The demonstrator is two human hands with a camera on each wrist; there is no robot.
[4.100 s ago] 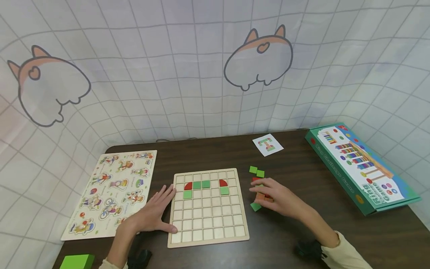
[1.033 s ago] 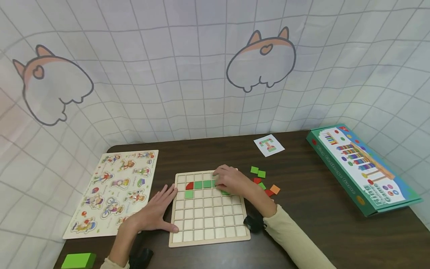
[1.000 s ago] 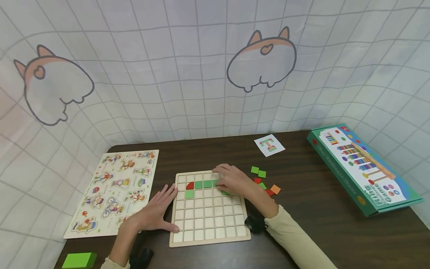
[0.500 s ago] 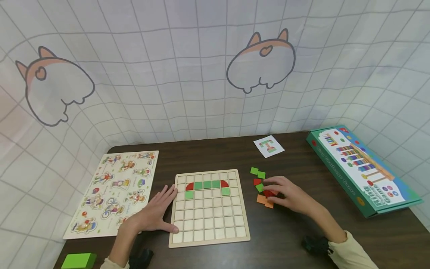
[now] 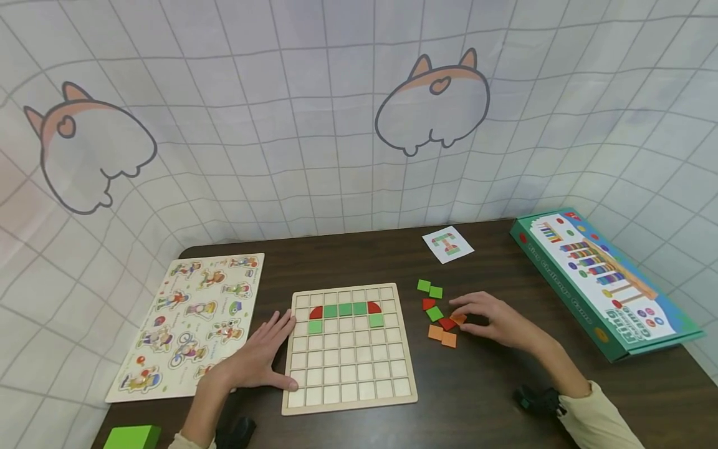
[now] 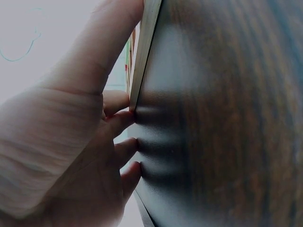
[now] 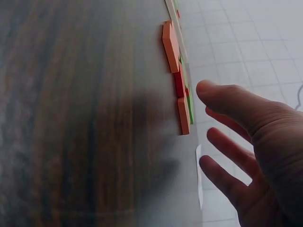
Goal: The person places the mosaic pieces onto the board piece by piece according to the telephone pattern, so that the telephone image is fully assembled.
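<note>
Two bare hands work at a dark table (image 5: pixel 471 393). Far left lies a picture puzzle (image 5: pixel 193 315). Next, the left hand (image 5: pixel 259 354), fingers spread, rests thumb and index finger against the left edge of a gridded wooden board (image 5: pixel 346 355) bearing seven red and green pieces (image 5: pixel 344 308). Right of it, loose coloured tiles (image 5: pixel 434 313) lie bunched; the right hand (image 5: pixel 493 318), fingers parted and pinching nothing, hovers beside an orange tile (image 5: pixel 458 318). A careless pinch could scatter its close neighbours; a left-hand slip could jolt the board. Far right: a game box (image 5: pixel 606 280).
</note>
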